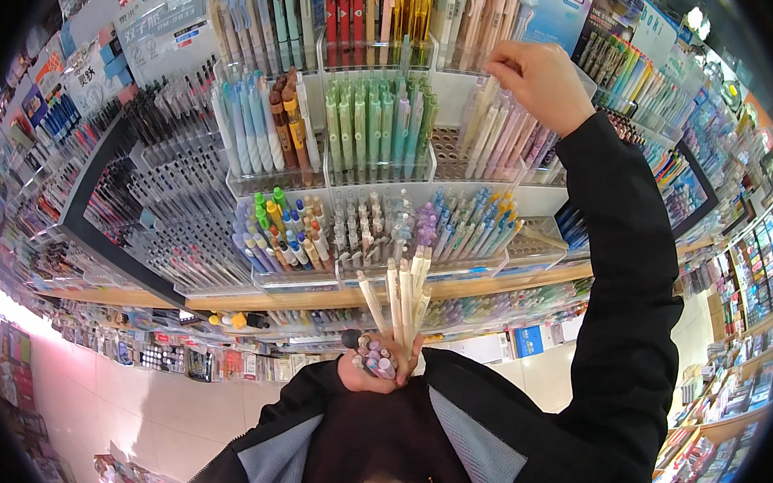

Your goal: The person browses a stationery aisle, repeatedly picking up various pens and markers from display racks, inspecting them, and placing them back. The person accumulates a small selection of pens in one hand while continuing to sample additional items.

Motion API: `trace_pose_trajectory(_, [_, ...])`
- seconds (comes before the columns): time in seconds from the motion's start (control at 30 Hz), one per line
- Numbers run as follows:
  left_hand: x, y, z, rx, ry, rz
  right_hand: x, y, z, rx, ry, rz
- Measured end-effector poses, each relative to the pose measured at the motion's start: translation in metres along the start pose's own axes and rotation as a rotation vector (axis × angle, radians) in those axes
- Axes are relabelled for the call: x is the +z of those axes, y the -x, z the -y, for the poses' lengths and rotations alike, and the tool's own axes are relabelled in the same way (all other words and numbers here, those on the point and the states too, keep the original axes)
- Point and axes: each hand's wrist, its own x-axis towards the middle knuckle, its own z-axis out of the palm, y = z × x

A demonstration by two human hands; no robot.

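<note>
Near my chest, my left hand (379, 367) clasps a bundle of pens. Several cream pens (402, 295) fan upward out of it. Pens with purple and pinkish ends (374, 357) point toward me from the same grip. My right hand (539, 85) reaches over the clear acrylic rack at the upper right. Its fingertips are closed at the top of a pale cream pen (484, 105), which slants down into the rack. Pink and lilac pens (509, 139) stand just beside that pen.
Green pens (367, 124) and blue pens (251, 123) fill compartments to the left. Lower down stand animal-topped pens (426, 221) and a bare perforated slot (446, 153). A wooden shelf edge (310, 298) runs beneath. Black-framed pen racks (96, 164) flank the left.
</note>
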Motion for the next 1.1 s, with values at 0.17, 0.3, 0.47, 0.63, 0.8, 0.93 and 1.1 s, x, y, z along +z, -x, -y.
trace_pose_trajectory(0.17, [0.0, 0.0, -0.004, 0.016, 0.023, -0.003, 0.007, 0.005, -0.001, 0.028, 0.082, 0.068])
trace_pose_trajectory(0.3, [-0.001, -0.001, -0.006, -0.002, 0.031, 0.012, 0.018, 0.008, 0.0, 0.054, 0.202, 0.058])
trace_pose_trajectory(0.47, [-0.003, 0.001, -0.006, 0.003, -0.122, -0.015, 0.011, 0.023, 0.037, 0.047, 0.167, -0.058])
trace_pose_trajectory(0.63, [-0.01, 0.0, -0.006, -0.078, -0.1, 0.025, 0.016, 0.083, 0.105, 0.193, -0.692, 0.656])
trace_pose_trajectory(0.8, [-0.004, -0.004, -0.01, 0.002, -0.143, 0.03, 0.008, 0.102, 0.124, 0.47, -1.04, 0.527])
trace_pose_trajectory(0.93, [0.003, -0.007, -0.022, 0.047, -0.152, 0.025, -0.014, 0.095, 0.123, 0.204, -0.754, 0.358])
trace_pose_trajectory(1.1, [0.005, -0.011, -0.038, 0.126, -0.231, 0.091, -0.035, 0.093, 0.129, -0.064, -0.619, 0.167])
